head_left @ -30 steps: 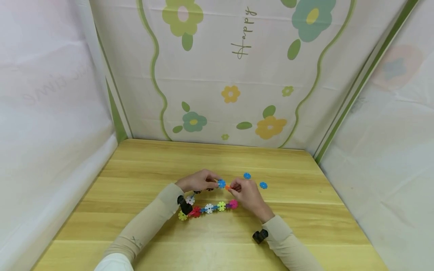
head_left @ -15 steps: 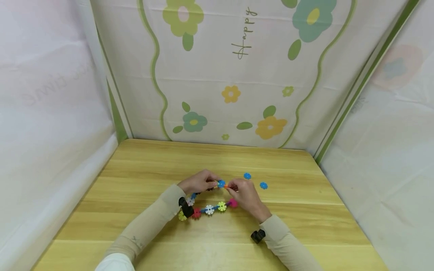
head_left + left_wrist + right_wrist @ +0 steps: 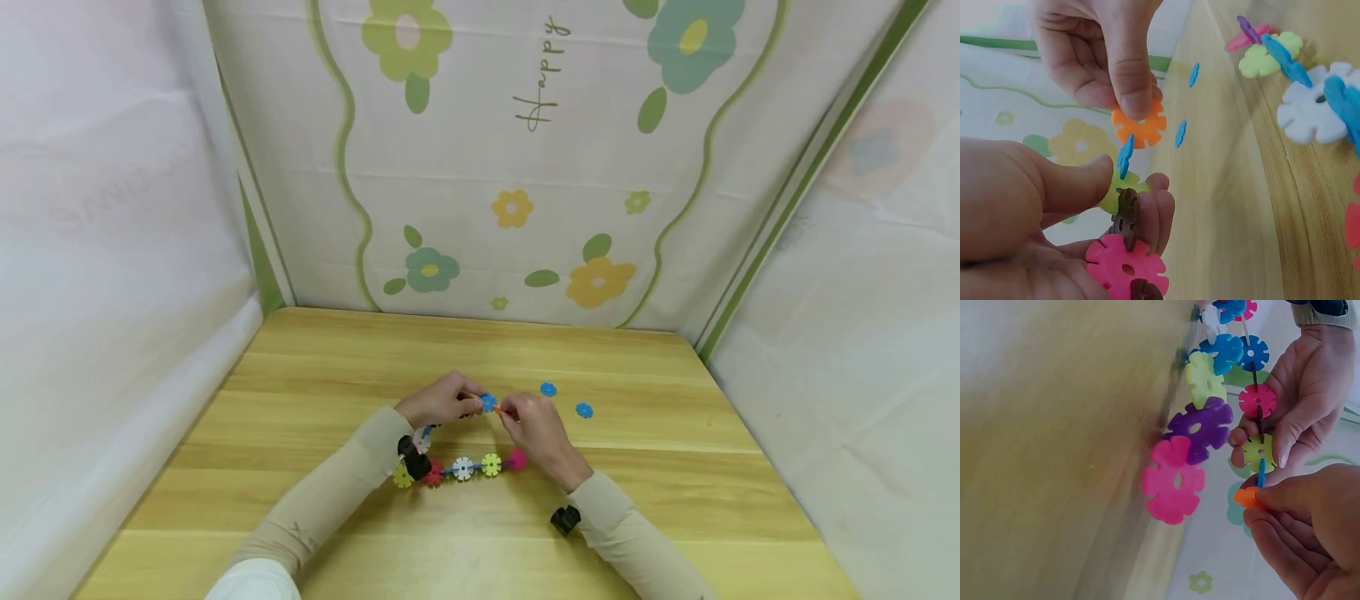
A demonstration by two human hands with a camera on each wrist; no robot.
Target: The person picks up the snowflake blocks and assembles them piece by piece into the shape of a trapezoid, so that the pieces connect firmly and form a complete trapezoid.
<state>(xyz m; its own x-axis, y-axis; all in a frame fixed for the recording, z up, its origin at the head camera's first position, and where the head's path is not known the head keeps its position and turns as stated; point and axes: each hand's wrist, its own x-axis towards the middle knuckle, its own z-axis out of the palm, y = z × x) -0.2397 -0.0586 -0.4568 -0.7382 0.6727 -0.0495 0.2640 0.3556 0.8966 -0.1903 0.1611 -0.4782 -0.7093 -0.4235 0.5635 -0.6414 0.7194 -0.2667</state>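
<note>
Notched plastic flower discs are joined edge to edge into a chain that curves over the table. My left hand pinches a yellow-green disc near one chain end. Beyond it a blue disc stands edge-on, fitted to the yellow-green one. My right hand pinches an orange disc between thumb and fingers, its edge right at the blue disc. Behind the yellow-green disc come a brown disc and a pink disc. The chain's other end is a bright pink disc beside a purple disc.
Two loose blue discs, one farther back and one more to the right, lie on the wooden table beyond my right hand. A flower-printed cloth rises behind the table, with pale cloth walls at both sides.
My right hand has shifted slightly left with the orange disc, which overlaps the blue disc's edge more closely in the head view. The chain's pink end has dropped a little toward me.
</note>
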